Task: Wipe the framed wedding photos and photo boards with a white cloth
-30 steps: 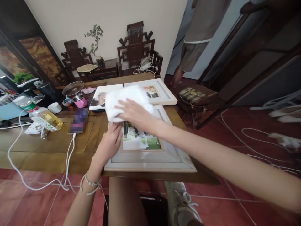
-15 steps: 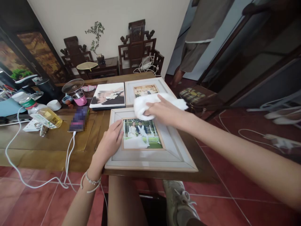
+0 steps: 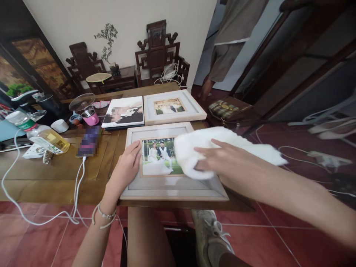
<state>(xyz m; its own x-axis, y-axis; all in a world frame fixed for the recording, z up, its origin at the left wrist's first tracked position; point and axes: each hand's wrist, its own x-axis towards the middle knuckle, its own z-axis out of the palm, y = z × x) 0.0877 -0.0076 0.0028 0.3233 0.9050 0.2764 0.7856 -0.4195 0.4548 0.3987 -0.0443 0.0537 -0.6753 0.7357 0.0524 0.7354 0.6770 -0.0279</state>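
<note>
A pale wooden picture frame (image 3: 167, 193) with a photo of a seated couple in its middle lies face up at the table's front edge. Along its left side rests my left hand (image 3: 129, 163), fingers lying flat on the border, the thumb hidden. My right hand (image 3: 215, 161) grips a bunched white towel (image 3: 205, 142) over the right part of this frame. The towel covers the photo's right edge and some of the border, and its loose end trails off to the right. My right hand is slightly blurred.
Behind lie a second frame (image 3: 191, 100) and a photo album (image 3: 125, 111). To the left are a phone (image 3: 89, 141) on a white cable, a bottle of yellow liquid (image 3: 50, 137) and a pink cup (image 3: 90, 118). A person's legs (image 3: 225, 63) show at the back right.
My right hand has drawn the towel from the frame's far edge toward me and to the right. The second frame's photo is uncovered now. My left hand stays on the border.
</note>
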